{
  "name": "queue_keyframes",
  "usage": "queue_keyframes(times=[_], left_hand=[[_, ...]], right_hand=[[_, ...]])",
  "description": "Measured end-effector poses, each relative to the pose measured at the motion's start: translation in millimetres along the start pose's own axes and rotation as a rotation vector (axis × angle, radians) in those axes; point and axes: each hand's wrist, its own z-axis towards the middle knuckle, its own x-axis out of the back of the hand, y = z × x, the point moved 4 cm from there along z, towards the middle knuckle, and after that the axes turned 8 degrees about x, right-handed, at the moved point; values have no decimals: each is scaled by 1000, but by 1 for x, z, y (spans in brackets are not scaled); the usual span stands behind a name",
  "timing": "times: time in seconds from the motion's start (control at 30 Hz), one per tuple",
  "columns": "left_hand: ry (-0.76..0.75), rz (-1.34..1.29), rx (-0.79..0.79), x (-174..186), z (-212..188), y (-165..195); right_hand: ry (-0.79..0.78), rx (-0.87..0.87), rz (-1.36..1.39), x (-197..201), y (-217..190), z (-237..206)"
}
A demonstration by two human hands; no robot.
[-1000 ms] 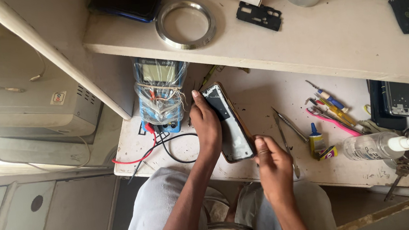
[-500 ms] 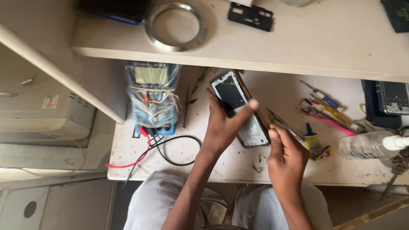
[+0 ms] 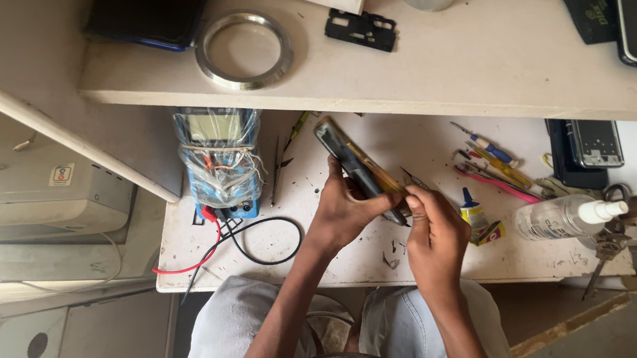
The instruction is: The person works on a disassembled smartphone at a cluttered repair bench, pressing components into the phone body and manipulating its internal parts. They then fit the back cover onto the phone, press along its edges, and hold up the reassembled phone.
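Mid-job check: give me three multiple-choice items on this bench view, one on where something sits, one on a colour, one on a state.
1. Where does the metal ring lie?
A. on the upper shelf
B. on the lower bench
C. on the floor

2. What colours are the two leads running from the plastic-wrapped multimeter?
A. green and white
B. red and black
C. both yellow

3. How is the phone held?
A. lying flat on the bench, untouched
B. edge-on to the camera, gripped by the left hand with the right hand at its lower end
C. stowed on the shelf

Answers:
1 A, it sits beside the dark bracket.
2 B, both loop over the white bench.
3 B, both hands meet at it.
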Motion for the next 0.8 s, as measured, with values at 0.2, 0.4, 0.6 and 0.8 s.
queue_keyframes(times=[0.2, 0.4, 0.6, 0.8], left_hand=[[130, -66, 157, 2, -3, -22], [-67, -372, 167, 1, -1, -21], [-182, -398, 173, -3, -5, -20], [-196, -396, 174, -1, -6, -23]], right_hand=[[-48, 49, -10, -3, 0, -3], [-251, -42, 209, -8, 21, 5], [-320, -329, 549, -1, 36, 1], [-302, -212, 575, 2, 34, 3]])
